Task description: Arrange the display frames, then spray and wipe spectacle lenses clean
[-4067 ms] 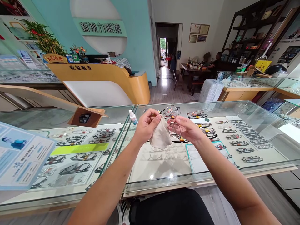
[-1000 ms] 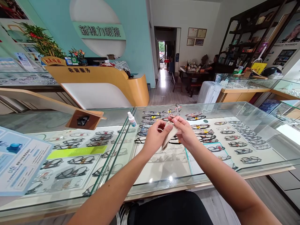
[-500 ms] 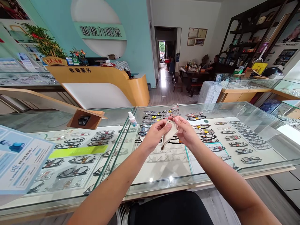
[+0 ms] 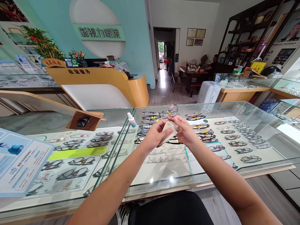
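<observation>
So, head cam view, looking down over a glass display case [image 4: 161,179] with both hands up above it, basically together. The left hand [image 4: 152,135] is closed on a pale cleaning cloth [image 4: 166,133], thumb laid over the front of it, and part of the cloth hangs down under the fingers. The right hand [image 4: 187,131] is pinching a pair of thin-rimmed eyeglasses [image 4: 172,109], and its fingertips are right up against the cloth too. One round lens sticks up past the fingers on the far side; the rest is tucked behind the hands and cloth, so I can't tell exactly how it sits in there.

Just beyond the left hand, toward the seam in the glass, there's a white spray bottle [image 4: 132,120] standing upright with a printed label. Dark frames with little yellow tags [image 4: 200,126] are laid out in the case around and behind the hands, and more rows of glasses [image 4: 250,159] run off to the right. On the left there's a yellow-green strip [image 4: 78,153] between frames, plus a blue and white leaflet [image 4: 23,162] near the edge. Further back: a yellow and white reception counter [image 4: 138,90], a pale suitcase [image 4: 208,93], and a person [image 4: 213,64] by a dark table.
</observation>
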`<state>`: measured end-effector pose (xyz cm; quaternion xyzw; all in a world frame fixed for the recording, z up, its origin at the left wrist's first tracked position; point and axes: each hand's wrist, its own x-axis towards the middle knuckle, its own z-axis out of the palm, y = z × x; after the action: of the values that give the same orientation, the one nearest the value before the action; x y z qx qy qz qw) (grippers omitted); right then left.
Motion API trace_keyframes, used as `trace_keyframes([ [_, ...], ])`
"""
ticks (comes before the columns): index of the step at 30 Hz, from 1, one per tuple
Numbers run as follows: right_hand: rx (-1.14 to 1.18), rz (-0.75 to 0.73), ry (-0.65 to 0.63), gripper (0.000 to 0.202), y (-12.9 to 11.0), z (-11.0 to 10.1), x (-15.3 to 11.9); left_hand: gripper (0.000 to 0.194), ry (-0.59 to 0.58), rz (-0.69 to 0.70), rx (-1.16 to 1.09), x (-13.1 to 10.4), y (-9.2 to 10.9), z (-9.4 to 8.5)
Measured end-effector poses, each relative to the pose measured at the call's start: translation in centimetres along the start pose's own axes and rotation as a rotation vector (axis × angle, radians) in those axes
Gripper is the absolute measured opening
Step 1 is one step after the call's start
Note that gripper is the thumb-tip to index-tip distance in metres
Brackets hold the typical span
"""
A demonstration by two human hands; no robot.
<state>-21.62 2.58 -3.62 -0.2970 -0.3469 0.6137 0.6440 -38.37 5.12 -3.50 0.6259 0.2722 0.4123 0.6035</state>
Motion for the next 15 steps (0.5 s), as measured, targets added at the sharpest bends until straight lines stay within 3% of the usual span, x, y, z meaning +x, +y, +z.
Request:
trace_keyframes([
  [4, -0.016, -0.013, -0.022, 0.051, 0.11, -0.29, 0.19, 0.061, 0.024, 0.011, 0.014, 0.00, -0.12, -0.09],
  [15, 0.040, 0.013, 0.005, 0.054, -0.03, -0.15, 0.31, 0.060, -0.058, -0.063, 0.074, 0.27, -0.39, -0.63],
])
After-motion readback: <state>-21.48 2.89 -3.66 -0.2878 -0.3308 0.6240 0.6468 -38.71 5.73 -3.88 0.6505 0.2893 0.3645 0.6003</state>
